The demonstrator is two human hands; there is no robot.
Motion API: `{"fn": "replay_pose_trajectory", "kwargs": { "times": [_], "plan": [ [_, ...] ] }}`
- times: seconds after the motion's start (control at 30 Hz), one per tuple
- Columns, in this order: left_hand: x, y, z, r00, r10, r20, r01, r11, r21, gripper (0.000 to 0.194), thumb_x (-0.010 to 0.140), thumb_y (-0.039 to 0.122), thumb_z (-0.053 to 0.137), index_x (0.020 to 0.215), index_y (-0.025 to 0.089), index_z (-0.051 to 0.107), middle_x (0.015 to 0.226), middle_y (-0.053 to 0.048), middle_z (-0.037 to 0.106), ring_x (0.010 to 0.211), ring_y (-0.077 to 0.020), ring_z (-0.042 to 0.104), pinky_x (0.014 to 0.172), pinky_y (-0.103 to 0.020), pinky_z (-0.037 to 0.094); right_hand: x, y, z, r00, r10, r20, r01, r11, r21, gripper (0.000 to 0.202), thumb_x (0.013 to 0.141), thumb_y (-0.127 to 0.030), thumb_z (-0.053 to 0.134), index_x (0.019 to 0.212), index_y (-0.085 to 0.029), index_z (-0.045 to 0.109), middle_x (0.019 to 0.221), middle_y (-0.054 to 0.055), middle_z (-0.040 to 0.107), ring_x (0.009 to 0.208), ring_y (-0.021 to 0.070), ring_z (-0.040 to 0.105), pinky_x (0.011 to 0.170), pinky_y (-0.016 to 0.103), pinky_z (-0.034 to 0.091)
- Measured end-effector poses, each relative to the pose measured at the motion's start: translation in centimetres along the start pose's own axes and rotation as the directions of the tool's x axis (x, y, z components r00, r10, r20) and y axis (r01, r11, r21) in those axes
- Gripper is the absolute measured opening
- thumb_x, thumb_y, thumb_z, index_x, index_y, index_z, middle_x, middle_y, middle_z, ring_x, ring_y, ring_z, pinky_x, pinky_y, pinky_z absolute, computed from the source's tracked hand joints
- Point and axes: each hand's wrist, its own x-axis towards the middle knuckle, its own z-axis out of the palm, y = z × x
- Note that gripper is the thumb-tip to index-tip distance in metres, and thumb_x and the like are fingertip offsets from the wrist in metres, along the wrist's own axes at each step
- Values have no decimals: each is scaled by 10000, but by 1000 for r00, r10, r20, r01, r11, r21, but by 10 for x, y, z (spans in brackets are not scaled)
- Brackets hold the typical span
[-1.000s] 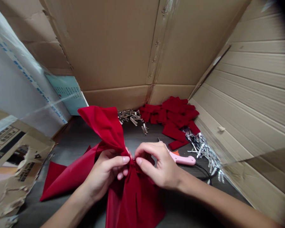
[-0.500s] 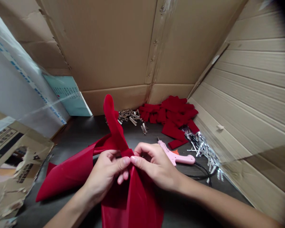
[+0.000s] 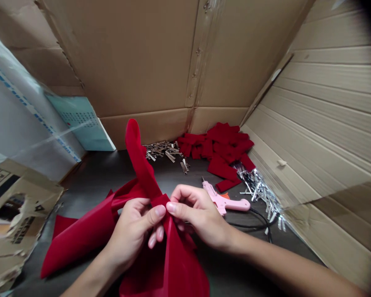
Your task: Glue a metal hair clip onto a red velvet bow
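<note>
A large red velvet ribbon bow [image 3: 80,243] is gathered at its centre between my two hands. My left hand [image 3: 131,229] pinches the gathered middle with its thumb on top and fingers curled beneath. My right hand [image 3: 199,214] grips the same spot from the other side, thumb and index tip almost touching the left thumb. One narrow loop sticks up beyond the hands, a wide loop lies to the left, and more ribbon hangs towards me. Fingers hide most of the underside of the centre. Right of my right hand lies a pink glue gun [image 3: 218,200].
Metal clips [image 3: 163,150] lie scattered at the back, beside a pile of short red ribbon pieces [image 3: 225,144]. Shiny silver strips [image 3: 262,189] heap up on the right. A black cord [image 3: 259,225] trails from the glue gun. Cardboard walls [image 3: 142,57] enclose the dark table [image 3: 105,169].
The whole view has shifted slightly. Both hands keep their pinch on the bow's centre, with small finger movements; the ribbon near me has swung a little.
</note>
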Motion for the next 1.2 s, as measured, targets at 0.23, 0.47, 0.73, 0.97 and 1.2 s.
{"fn": "replay_pose_trajectory", "kwargs": {
  "times": [0.23,0.47,0.73,0.97,1.2],
  "plan": [
    [0,-2,-6,999,-38,-26,39,998,57,374,726,432,759,874,113,632,465,11,569,299,-20,349,302,-109,198,2,2,2,995,94,-18,-89,982,167,379,644,-411,795,647,-157,514,473,-79,470,388,36,361,370,162,252],
    [6,7,-5,997,-58,-57,59,998,21,377,616,389,845,730,99,631,444,50,500,297,14,307,329,-106,165,6,6,0,991,127,-32,-118,974,194,390,621,-416,805,643,-159,512,446,-99,438,365,25,311,361,159,213],
    [3,10,-2,998,-51,-44,55,995,85,267,736,350,736,762,107,626,434,44,471,329,-10,280,331,-135,143,7,10,-1,992,126,-23,-121,980,156,351,648,-392,773,647,-168,502,429,-106,404,360,32,280,353,166,178],
    [2,3,3,997,18,-80,-9,994,111,245,762,364,683,810,136,606,482,58,432,376,-32,261,335,-147,137,6,12,2,998,58,-6,-57,997,45,285,704,-357,704,651,-171,494,487,-80,416,442,60,328,435,193,239],
    [-2,2,6,989,4,-145,6,998,69,242,724,365,655,740,149,547,525,72,404,375,-26,282,362,-158,154,2,12,3,960,-280,-18,245,866,-436,154,781,-260,644,725,-167,535,830,26,570,797,161,525,724,274,393]
  ]
}}
